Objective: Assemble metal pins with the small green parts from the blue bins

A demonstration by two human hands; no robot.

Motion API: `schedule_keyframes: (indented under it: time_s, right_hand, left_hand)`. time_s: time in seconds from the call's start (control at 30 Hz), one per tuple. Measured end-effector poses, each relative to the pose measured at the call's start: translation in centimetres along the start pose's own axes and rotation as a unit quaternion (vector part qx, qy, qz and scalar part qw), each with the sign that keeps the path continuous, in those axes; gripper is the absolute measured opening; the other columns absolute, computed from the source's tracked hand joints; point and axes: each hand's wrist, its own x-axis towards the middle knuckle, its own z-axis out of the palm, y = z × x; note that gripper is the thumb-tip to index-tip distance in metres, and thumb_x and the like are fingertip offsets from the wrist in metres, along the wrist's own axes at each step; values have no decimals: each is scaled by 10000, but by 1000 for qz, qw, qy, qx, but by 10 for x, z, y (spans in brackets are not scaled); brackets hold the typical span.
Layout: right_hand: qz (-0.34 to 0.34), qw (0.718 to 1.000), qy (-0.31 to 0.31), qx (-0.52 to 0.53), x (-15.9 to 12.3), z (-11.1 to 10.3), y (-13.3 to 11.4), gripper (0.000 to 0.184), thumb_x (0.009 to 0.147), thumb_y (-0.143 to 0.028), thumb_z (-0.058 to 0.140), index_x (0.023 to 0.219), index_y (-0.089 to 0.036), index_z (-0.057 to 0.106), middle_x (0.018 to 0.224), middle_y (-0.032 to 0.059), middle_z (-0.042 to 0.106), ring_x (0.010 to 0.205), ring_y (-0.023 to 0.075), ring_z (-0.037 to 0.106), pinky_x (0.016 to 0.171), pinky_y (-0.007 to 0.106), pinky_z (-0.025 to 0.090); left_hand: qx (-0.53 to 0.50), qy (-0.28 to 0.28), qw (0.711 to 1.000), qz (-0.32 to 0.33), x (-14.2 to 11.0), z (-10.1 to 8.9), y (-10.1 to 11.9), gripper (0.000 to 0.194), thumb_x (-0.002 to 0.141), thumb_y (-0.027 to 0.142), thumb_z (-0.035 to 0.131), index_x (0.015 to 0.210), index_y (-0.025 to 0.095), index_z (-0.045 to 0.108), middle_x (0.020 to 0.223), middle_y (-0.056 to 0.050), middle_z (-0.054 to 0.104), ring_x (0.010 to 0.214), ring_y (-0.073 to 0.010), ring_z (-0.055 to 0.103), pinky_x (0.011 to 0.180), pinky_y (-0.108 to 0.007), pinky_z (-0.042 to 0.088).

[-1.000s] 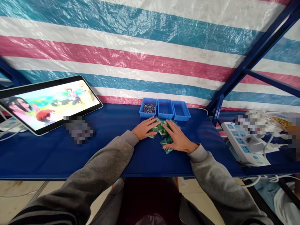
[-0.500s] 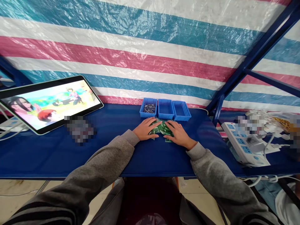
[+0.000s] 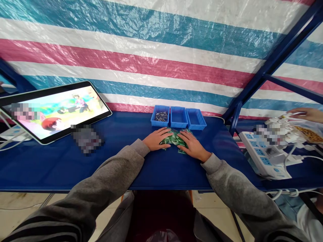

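A pile of small green pieces (image 3: 174,137), looking like glossy packets or little boards too small to tell apart, lies on the blue tabletop (image 3: 111,168). My left hand (image 3: 156,138) rests on the pile's left side, palm down with fingers spread. From the other side, my right hand (image 3: 193,144) covers the right part, its fingers stretched out too. Parts of the pile are hidden under both hands. Just behind it stand three blue bins: the left bin (image 3: 152,121) contains many small metal pieces (image 3: 161,116), beside the middle bin (image 3: 179,117) and the right bin (image 3: 196,119).
At the left a tablet (image 3: 101,116) shows a cartoon, with a blurred-out object (image 3: 87,139) before it. A white power strip (image 3: 262,156) with cables stands at the right. Beyond it, another person's hand (image 3: 311,114) reaches over white items (image 3: 280,126).
My right hand has drawn a green piece from the near right in towards the pile, then stayed almost still. My left hand has barely moved. Another person's hand has appeared at the far right.
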Motion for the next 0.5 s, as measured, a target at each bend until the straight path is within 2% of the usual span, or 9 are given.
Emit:
schedule_keyframes:
  time_s: [0.13,0.33,0.5]
  right_hand:
    - [-10,1000,5,-10,-4,-6,0,516,962,-454,435,1406,-196,491,1424,119,512,1339,290,455,1107,484,404]
    - [-8,999,25,-20,-8,-9,-2,422,974,-404,425,1328,-231,578,1346,97,586,1255,267,542,1045,444,481]
    - [-7,999,30,-27,-6,-7,-9,433,987,-418,385,1320,-209,568,1316,123,590,1255,276,532,1010,440,503]
  left_hand:
    - [14,9,1000,0,-1,-1,0,679,921,656,364,1448,233,424,1467,-118,442,1355,-329,374,1112,-484,333]
    - [12,17,1000,-3,-6,-2,-2,651,917,663,356,1399,244,484,1413,-140,477,1306,-343,409,1055,-507,378]
    - [-5,11,1000,-8,-5,-1,1,686,916,682,326,1377,200,487,1540,-115,331,1444,-328,232,1127,-464,314]
